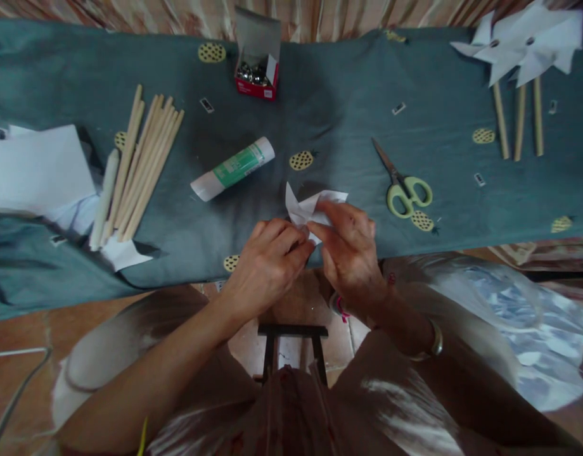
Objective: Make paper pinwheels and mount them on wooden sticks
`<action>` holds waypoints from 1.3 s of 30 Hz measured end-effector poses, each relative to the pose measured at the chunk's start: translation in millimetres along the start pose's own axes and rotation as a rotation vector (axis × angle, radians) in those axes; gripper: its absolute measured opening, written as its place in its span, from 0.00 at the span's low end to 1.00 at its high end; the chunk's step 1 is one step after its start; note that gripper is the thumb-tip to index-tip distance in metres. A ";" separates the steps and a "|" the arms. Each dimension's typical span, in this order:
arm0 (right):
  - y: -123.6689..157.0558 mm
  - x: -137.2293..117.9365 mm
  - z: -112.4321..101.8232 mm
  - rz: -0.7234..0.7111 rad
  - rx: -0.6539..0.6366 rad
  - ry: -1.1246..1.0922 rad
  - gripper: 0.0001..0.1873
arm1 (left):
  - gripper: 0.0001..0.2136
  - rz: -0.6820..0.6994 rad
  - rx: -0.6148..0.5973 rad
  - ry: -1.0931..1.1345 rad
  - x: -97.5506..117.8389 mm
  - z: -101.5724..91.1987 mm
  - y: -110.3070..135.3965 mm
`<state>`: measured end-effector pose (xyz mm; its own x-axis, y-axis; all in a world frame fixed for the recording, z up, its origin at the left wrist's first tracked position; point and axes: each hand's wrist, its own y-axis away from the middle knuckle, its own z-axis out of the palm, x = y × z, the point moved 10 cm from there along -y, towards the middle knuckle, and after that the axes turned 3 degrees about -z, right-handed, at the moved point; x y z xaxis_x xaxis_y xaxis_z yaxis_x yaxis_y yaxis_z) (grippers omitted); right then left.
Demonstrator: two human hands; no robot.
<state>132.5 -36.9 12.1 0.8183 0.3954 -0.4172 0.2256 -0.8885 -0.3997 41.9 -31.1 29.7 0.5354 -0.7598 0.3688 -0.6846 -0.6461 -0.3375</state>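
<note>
Both my hands meet at the near edge of a table covered with a teal cloth point(348, 95). My left hand point(267, 263) and my right hand point(351, 250) pinch a small folded piece of white paper point(307, 208) between their fingertips, its points sticking up and back. A glue stick point(232, 168) with a green label lies on its side just beyond the paper. Green-handled scissors point(404, 187) lie to the right of my right hand.
A bundle of wooden sticks point(140, 164) lies at the left beside white paper sheets point(37, 168). A red box of metal pins point(257, 66) stands open at the back. Finished white paper pinwheels point(526, 44) on sticks rest at the far right.
</note>
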 end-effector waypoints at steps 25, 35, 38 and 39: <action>-12.0 48.5 -29.0 0.210 0.033 -0.137 0.18 | 0.05 0.031 0.066 -0.164 -14.0 -11.5 -6.0; -8.9 53.8 -35.1 0.338 0.019 -0.122 0.14 | 0.13 0.029 0.047 -0.068 -1.1 -5.7 -5.6; -8.3 50.6 -35.1 0.332 -0.006 -0.098 0.14 | 0.12 0.039 -0.015 -0.083 6.9 3.8 -7.6; -7.9 50.1 -35.0 0.332 -0.016 -0.091 0.14 | 0.11 0.038 -0.027 -0.096 8.3 5.8 -8.4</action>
<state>190.2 -18.3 22.9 0.7980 0.1024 -0.5939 -0.0365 -0.9754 -0.2173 54.9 -32.3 30.6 0.5532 -0.7878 0.2708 -0.7176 -0.6157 -0.3254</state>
